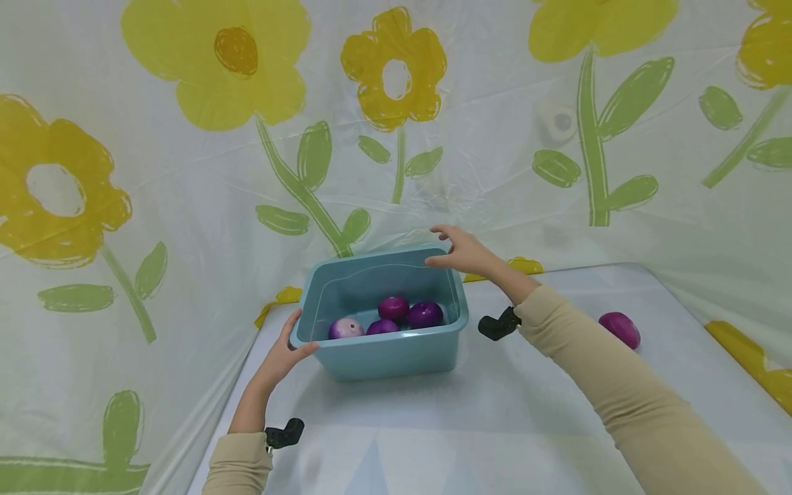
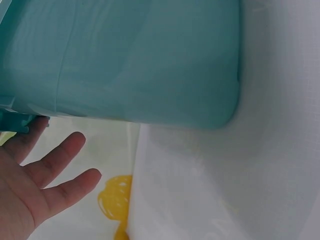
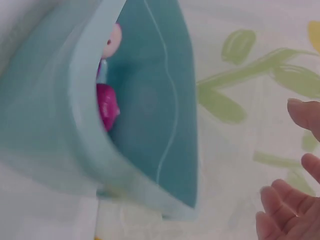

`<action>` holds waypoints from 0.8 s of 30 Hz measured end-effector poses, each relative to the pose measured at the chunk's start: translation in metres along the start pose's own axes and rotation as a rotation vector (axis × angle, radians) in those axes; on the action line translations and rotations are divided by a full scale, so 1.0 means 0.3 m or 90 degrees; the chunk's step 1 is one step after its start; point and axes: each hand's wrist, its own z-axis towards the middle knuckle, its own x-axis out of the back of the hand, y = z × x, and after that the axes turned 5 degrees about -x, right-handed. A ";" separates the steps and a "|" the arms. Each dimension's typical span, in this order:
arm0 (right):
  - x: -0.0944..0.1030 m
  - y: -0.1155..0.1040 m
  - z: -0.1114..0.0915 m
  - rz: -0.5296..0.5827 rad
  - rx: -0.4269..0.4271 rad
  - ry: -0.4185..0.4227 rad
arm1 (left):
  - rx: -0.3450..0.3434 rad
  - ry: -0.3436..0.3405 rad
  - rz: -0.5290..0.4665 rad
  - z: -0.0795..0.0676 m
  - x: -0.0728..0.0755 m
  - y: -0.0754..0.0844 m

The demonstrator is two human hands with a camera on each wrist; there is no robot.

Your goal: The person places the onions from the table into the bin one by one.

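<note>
A light-blue plastic bin stands on the table, holding a white-and-purple ball-like piece, a magenta rounded piece and two purple round pieces. At its left front corner is my left hand, thumb by the front rim. In the left wrist view its fingers are spread and fairly straight, one tip up against the underside of the rim. Over the back right corner hovers my right hand, fingers apart; the right wrist view shows a gap between that hand and the bin.
Another magenta oval piece lies on the white tabletop at the right, beyond my right forearm. A white curtain with yellow flowers hangs behind the table and down its left side. Black wrist mounts sit on both wrists.
</note>
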 end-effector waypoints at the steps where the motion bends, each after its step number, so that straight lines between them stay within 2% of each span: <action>1: 0.014 0.010 -0.015 0.001 0.004 0.010 | 0.001 0.000 -0.001 0.000 -0.001 0.000; 13: 0.189 0.181 -0.241 -0.015 -0.014 0.100 | 0.005 0.003 0.013 -0.008 0.007 0.001; 21: 0.289 0.317 -0.369 -0.045 -0.051 0.147 | 0.021 -0.010 -0.011 -0.035 0.002 0.079; 24: 0.319 0.367 -0.415 -0.050 -0.077 0.149 | 0.020 -0.014 -0.013 -0.035 0.001 0.082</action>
